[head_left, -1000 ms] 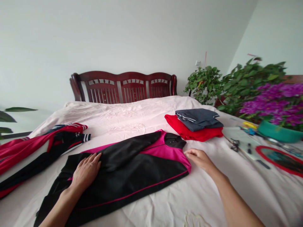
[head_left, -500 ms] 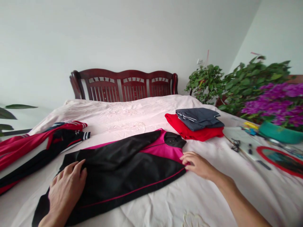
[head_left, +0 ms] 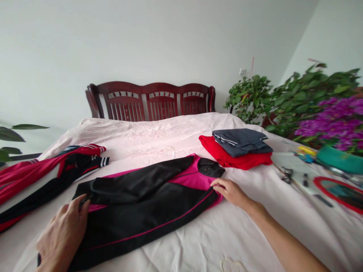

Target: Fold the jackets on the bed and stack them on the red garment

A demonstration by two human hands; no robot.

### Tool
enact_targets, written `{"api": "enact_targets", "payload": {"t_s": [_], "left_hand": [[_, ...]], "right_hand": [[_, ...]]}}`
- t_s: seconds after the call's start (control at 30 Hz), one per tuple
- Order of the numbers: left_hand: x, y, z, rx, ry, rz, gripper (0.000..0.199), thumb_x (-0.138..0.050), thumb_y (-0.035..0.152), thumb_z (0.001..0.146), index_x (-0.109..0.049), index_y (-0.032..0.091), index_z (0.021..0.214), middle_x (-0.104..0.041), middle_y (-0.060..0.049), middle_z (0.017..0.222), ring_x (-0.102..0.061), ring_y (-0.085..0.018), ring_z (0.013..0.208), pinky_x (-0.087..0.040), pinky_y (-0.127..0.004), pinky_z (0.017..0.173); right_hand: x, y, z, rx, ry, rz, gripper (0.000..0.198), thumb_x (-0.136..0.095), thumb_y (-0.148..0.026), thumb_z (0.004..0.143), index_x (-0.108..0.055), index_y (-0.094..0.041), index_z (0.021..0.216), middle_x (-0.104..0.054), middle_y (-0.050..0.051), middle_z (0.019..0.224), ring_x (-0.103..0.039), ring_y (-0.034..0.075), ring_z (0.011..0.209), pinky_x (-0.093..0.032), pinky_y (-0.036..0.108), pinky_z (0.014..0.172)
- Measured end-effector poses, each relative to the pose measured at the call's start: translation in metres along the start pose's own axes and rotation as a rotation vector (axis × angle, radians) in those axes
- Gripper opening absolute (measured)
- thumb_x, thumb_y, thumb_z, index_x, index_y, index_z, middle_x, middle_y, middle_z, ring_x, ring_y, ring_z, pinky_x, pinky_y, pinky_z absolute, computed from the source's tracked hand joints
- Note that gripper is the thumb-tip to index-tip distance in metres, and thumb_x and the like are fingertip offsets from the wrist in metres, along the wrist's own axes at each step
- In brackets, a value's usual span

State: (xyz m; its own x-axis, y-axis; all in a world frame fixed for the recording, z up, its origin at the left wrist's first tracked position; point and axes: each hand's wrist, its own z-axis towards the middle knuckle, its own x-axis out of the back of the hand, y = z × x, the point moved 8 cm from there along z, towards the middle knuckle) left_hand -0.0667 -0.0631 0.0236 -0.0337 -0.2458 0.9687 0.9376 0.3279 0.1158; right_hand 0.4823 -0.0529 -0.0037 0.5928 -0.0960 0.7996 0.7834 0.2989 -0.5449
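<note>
A black and pink jacket (head_left: pixel 147 211) lies on its side across the bed, its dark collar toward the right and one sleeve laid along the body. My right hand (head_left: pixel 231 192) pinches the cloth near the shoulder, just below the collar. At the other end, my left hand (head_left: pixel 66 226) is closed, thumb against fingertips, with a bit of black fabric showing between them. The jacket's lower left corner is partly hidden behind my left hand.
Left lies a red, white and navy jacket (head_left: pixel 56 172). Dark grey folded clothing (head_left: pixel 241 141) sits on a red folded garment (head_left: pixel 232 160) at right. Beyond are glasses (head_left: pixel 287 174), a red-rimmed mirror (head_left: pixel 337 194) and purple flowers (head_left: pixel 331 122). A wooden headboard (head_left: pixel 153 100) stands behind the bedspread (head_left: pixel 159 128).
My left hand has gone from lying flat on the jacket to pinching its cloth. My right hand has shifted slightly left, drawing the shoulder edge inward and exposing more pink beneath.
</note>
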Motion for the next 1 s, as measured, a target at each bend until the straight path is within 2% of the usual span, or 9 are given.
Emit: {"api": "enact_targets", "payload": {"t_s": [0.2,0.3,0.4,0.5,0.57,0.63,0.8,0.9,1.0], "left_hand": [[-0.024,-0.018,0.012,0.053,-0.153,-0.103,0.061,-0.017,0.056,0.098,-0.048,0.026,0.14,-0.058,-0.014,0.138,-0.06,-0.037,0.12,-0.048,-0.049,0.096],[-0.029,-0.025,0.015,0.105,-0.164,-0.16,0.057,-0.018,0.056,0.097,-0.049,0.03,0.138,-0.057,-0.011,0.141,-0.059,-0.036,0.122,-0.049,-0.049,0.094],[-0.029,-0.021,0.013,0.084,-0.148,-0.138,0.057,-0.02,0.056,0.097,-0.047,0.029,0.14,-0.057,-0.013,0.139,-0.059,-0.037,0.121,-0.049,-0.051,0.094],[-0.026,-0.011,0.008,0.045,-0.114,-0.083,0.06,-0.021,0.055,0.097,-0.045,0.023,0.143,-0.059,-0.017,0.134,-0.06,-0.039,0.119,-0.049,-0.051,0.093],[-0.026,-0.007,0.006,0.039,-0.101,-0.065,0.059,-0.022,0.053,0.098,-0.045,0.022,0.143,-0.06,-0.017,0.132,-0.06,-0.038,0.119,-0.049,-0.05,0.094],[-0.026,-0.005,0.006,0.043,-0.094,-0.06,0.058,-0.023,0.052,0.098,-0.045,0.023,0.142,-0.061,-0.016,0.132,-0.06,-0.037,0.119,-0.049,-0.049,0.095],[-0.027,-0.007,0.007,0.047,-0.089,-0.063,0.057,-0.023,0.052,0.098,-0.045,0.024,0.143,-0.06,-0.015,0.135,-0.059,-0.036,0.121,-0.048,-0.049,0.097],[-0.027,-0.007,0.007,0.035,-0.08,-0.064,0.057,-0.023,0.052,0.098,-0.045,0.023,0.143,-0.06,-0.015,0.135,-0.059,-0.037,0.12,-0.048,-0.048,0.097],[-0.026,-0.007,0.006,0.027,-0.071,-0.066,0.057,-0.024,0.05,0.099,-0.045,0.022,0.143,-0.06,-0.016,0.134,-0.06,-0.037,0.119,-0.048,-0.048,0.097]], "right_hand": [[-0.004,0.029,-0.002,-0.099,0.057,0.024,0.022,-0.056,-0.037,0.085,-0.071,-0.022,0.087,-0.073,0.005,0.089,-0.066,0.019,0.079,-0.049,0.029,0.072],[-0.005,0.043,-0.007,-0.171,0.044,0.136,0.022,-0.057,-0.038,0.083,-0.07,-0.02,0.085,-0.072,0.004,0.082,-0.066,0.019,0.075,-0.05,0.029,0.069],[-0.001,0.045,-0.008,-0.221,0.04,0.155,0.022,-0.058,-0.036,0.08,-0.07,-0.019,0.087,-0.073,0.005,0.083,-0.066,0.02,0.077,-0.051,0.03,0.07],[0.015,0.024,-0.004,-0.189,0.147,0.056,0.023,-0.056,-0.037,0.082,-0.07,-0.02,0.09,-0.073,0.006,0.09,-0.067,0.021,0.084,-0.051,0.032,0.078],[0.023,-0.004,0.001,-0.115,0.222,-0.027,0.024,-0.053,-0.038,0.087,-0.07,-0.021,0.091,-0.073,0.006,0.095,-0.066,0.022,0.092,-0.049,0.034,0.085],[0.022,-0.035,0.008,-0.042,0.236,-0.084,0.025,-0.05,-0.037,0.091,-0.07,-0.023,0.091,-0.073,0.005,0.097,-0.065,0.022,0.096,-0.047,0.034,0.088],[-0.015,-0.093,0.031,0.036,0.092,-0.159,0.026,-0.045,-0.034,0.098,-0.069,-0.024,0.095,-0.072,0.004,0.101,-0.065,0.018,0.098,-0.045,0.029,0.086],[-0.044,-0.108,0.044,0.027,0.028,-0.235,0.024,-0.052,-0.038,0.096,-0.067,-0.022,0.105,-0.072,0.006,0.107,-0.066,0.02,0.099,-0.045,0.028,0.082],[-0.071,-0.111,0.056,0.03,-0.066,-0.333,0.019,-0.055,-0.036,0.095,-0.067,-0.022,0.099,-0.073,0.005,0.1,-0.068,0.02,0.093,-0.043,0.027,0.075]]}}
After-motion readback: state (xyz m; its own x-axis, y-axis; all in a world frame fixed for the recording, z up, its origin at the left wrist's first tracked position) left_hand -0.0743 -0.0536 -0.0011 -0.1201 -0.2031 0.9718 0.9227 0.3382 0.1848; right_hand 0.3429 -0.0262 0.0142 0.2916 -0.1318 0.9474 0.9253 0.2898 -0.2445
